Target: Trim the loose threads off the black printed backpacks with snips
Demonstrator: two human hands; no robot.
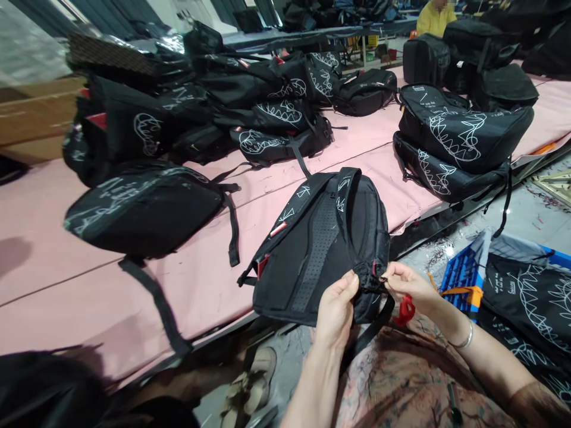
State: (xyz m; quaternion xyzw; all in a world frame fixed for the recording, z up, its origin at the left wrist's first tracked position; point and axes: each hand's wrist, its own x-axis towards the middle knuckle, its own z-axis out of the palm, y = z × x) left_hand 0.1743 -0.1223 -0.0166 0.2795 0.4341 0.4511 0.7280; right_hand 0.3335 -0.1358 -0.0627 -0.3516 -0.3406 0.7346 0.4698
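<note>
A black backpack (294,261) lies on the pink-covered table in front of me, its padded back panel facing up and its shoulder straps on top. My left hand (336,303) is closed on a shoulder strap (366,276) near the lower right corner, thumb on top. Close beside it, my right hand (413,288) pinches something small and dark at the strap, too small to make out. A red item (404,310) hangs just below the right hand; its kind is unclear. A loose webbing strap (370,327) runs down from the bag toward my lap.
More black backpacks with white line drawings lie left (147,208), in a heap behind (267,113), and stacked right (464,131). On the floor at right, a blue crate (464,273) holds further bags. A person in yellow (435,21) is at the far back.
</note>
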